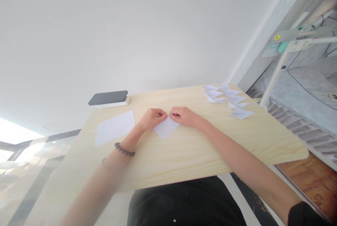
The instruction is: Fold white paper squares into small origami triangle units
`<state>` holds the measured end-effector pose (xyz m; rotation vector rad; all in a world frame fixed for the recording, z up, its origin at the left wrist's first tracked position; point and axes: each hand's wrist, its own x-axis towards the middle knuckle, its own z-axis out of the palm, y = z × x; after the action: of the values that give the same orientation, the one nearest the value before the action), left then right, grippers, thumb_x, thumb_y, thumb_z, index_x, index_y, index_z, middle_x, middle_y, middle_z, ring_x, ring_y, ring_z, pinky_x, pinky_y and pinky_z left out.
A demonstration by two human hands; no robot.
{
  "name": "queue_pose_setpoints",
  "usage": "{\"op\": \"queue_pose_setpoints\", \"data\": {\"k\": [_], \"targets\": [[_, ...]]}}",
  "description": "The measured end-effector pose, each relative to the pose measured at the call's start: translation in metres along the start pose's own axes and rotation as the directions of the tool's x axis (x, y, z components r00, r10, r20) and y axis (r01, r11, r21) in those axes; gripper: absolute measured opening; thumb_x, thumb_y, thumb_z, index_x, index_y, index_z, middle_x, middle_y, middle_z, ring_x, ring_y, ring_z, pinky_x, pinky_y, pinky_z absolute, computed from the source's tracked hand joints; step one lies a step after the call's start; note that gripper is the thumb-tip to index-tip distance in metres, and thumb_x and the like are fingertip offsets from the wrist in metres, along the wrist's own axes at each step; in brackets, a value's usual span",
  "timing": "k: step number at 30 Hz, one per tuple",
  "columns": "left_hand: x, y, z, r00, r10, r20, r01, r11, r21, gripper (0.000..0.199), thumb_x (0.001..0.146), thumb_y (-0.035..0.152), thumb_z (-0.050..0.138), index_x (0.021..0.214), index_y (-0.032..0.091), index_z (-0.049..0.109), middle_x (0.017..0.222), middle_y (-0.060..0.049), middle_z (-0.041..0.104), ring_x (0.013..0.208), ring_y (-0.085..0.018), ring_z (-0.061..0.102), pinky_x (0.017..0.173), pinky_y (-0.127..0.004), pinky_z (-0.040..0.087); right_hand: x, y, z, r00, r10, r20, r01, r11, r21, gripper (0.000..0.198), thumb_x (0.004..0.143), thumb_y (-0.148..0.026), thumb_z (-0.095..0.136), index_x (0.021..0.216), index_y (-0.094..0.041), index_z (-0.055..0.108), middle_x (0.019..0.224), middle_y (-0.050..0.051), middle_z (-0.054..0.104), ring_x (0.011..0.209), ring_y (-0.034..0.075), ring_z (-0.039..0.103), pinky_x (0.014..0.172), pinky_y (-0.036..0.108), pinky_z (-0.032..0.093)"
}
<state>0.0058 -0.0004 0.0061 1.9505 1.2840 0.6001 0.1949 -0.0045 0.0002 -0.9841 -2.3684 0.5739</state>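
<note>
A small folded piece of white paper [165,129] lies on the table in front of me, one corner pointing toward me. My left hand [154,118] pinches its far edge from the left, thumb and fingers closed together. From the right, my right hand [183,116] pinches the same far edge, its fingertips almost meeting those of the left. The fingers hide the far corner of the paper. A beaded bracelet [124,149] circles my left wrist.
Flat white paper [114,127] lies left of my left hand. Behind it a dark phone [109,97] rests on a white block with a cable. Several folded paper boats [242,113] stand in two rows at the back right. A white wall rises behind the table [168,169].
</note>
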Motion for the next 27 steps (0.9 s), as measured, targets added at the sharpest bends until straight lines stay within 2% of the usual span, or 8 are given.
{"op": "queue_pose_setpoints", "data": {"k": [3, 8, 17, 22, 27], "targets": [[0.001, -0.003, -0.003, 1.000, -0.003, 0.027, 0.003, 1.000, 0.003, 0.025, 0.070, 0.036, 0.052, 0.072, 0.015, 0.065, 0.059, 0.000, 0.060, 0.050, -0.010, 0.049, 0.045, -0.019, 0.035, -0.002, 0.001, -0.006, 0.999, -0.015, 0.039, 0.013, 0.999, 0.035, 0.015, 0.079, -0.021, 0.043, 0.072, -0.016, 0.055, 0.075, 0.001, 0.055, 0.066, 0.010, 0.047, 0.061, 0.022, 0.034], [0.004, -0.010, -0.007, 0.997, 0.047, 0.059, -0.049, 0.998, 0.038, 0.025, 0.070, 0.035, 0.051, 0.070, 0.015, 0.066, 0.069, -0.002, 0.065, 0.059, -0.012, 0.054, 0.053, -0.021, 0.039, -0.005, 0.003, -0.013, 0.995, 0.041, 0.087, -0.049, 0.995, 0.089, 0.015, 0.079, -0.022, 0.044, 0.075, -0.016, 0.056, 0.077, 0.002, 0.057, 0.066, 0.010, 0.048, 0.059, 0.022, 0.035], [0.004, -0.015, -0.014, 0.995, 0.050, 0.089, -0.054, 0.998, 0.043, 0.029, 0.072, 0.039, 0.049, 0.074, 0.016, 0.067, 0.072, -0.001, 0.065, 0.065, -0.014, 0.055, 0.058, -0.022, 0.040, -0.006, 0.004, -0.017, 0.990, 0.090, 0.112, -0.100, 0.991, 0.091, 0.017, 0.080, -0.026, 0.043, 0.077, -0.016, 0.056, 0.074, 0.000, 0.056, 0.063, 0.009, 0.047, 0.057, 0.021, 0.035], [0.001, -0.009, -0.008, 0.995, 0.031, 0.095, -0.028, 0.999, -0.033, 0.035, 0.074, 0.045, 0.047, 0.077, 0.015, 0.065, 0.069, -0.002, 0.063, 0.060, -0.013, 0.052, 0.051, -0.021, 0.038, -0.006, 0.006, -0.016, 0.988, 0.106, 0.111, -0.113, 0.992, 0.064, 0.018, 0.080, -0.027, 0.043, 0.076, -0.016, 0.057, 0.075, 0.001, 0.057, 0.063, 0.010, 0.047, 0.057, 0.022, 0.034], [0.000, -0.006, -0.005, 0.994, 0.071, 0.083, -0.068, 0.997, -0.033, 0.033, 0.074, 0.044, 0.049, 0.076, 0.015, 0.064, 0.065, -0.002, 0.061, 0.054, -0.011, 0.049, 0.046, -0.020, 0.036, -0.005, 0.006, -0.013, 0.988, 0.105, 0.114, -0.112, 0.992, 0.057, 0.018, 0.079, -0.026, 0.043, 0.074, -0.016, 0.057, 0.074, 0.001, 0.058, 0.064, 0.011, 0.048, 0.058, 0.023, 0.034]]}}
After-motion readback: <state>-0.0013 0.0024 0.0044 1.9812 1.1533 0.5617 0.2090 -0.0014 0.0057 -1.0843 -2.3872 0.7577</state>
